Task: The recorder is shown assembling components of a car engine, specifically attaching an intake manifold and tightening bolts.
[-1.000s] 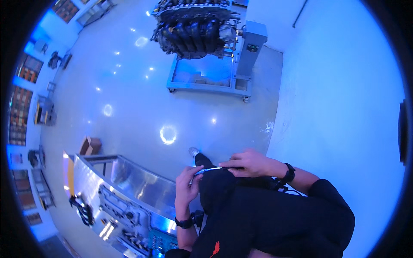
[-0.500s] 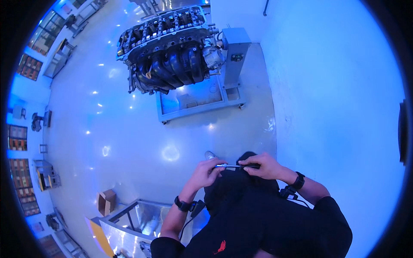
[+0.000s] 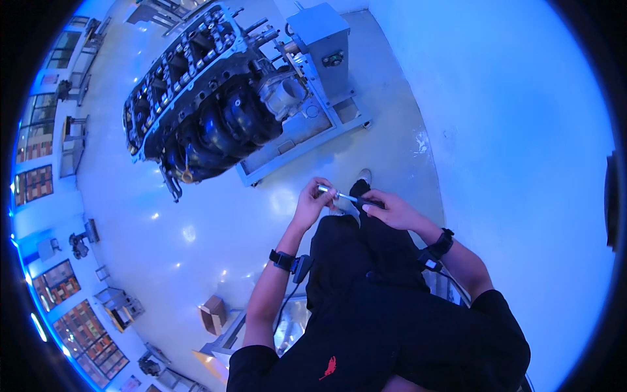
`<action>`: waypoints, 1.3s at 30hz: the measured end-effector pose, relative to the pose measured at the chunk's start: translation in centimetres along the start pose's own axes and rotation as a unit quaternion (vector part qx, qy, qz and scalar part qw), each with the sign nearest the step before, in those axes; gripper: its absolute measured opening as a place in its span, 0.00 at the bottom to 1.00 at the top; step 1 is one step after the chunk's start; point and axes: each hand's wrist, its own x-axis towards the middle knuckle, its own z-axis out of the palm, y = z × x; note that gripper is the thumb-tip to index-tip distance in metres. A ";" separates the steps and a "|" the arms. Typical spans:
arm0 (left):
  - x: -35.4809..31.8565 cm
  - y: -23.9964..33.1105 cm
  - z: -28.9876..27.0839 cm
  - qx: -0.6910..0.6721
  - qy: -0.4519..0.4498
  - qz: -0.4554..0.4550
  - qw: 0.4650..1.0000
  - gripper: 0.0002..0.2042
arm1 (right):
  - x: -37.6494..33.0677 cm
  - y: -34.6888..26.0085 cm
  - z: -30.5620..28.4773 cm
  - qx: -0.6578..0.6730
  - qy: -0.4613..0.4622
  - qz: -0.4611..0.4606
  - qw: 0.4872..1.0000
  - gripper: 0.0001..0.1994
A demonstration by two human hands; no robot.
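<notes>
In front of my legs I hold a driver with a black handle point(image 3: 371, 204) and a slim metal shaft point(image 3: 348, 197). My right hand point(image 3: 394, 212) is closed around the handle. At the shaft's other end my left hand point(image 3: 309, 204) pinches a shiny cylindrical metal piece that looks like a socket point(image 3: 324, 189). The tool slopes slightly down to the right. Beyond my hands, at the upper left, an engine point(image 3: 225, 127) with a black intake manifold and an uncovered top hangs on a grey stand point(image 3: 321, 49). Neither hand touches the engine.
A white wall point(image 3: 503, 130) runs along my right. The stand's wheeled base point(image 3: 294, 149) reaches over the floor ahead. An open cardboard box point(image 3: 213, 315) lies at the lower left, beside a metal table point(image 3: 228, 340). Workbenches and shelves line the far left.
The engine and stand now appear larger and closer, shifted left and tilted, as I have stepped forward and turned. Both hands still hold the driver, which is now more tilted.
</notes>
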 end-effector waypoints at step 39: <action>17.4 -3.7 -10.3 -0.196 0.059 -0.045 0.978 0.26 | 22.4 5.8 9.1 0.467 0.237 0.013 0.852 0.14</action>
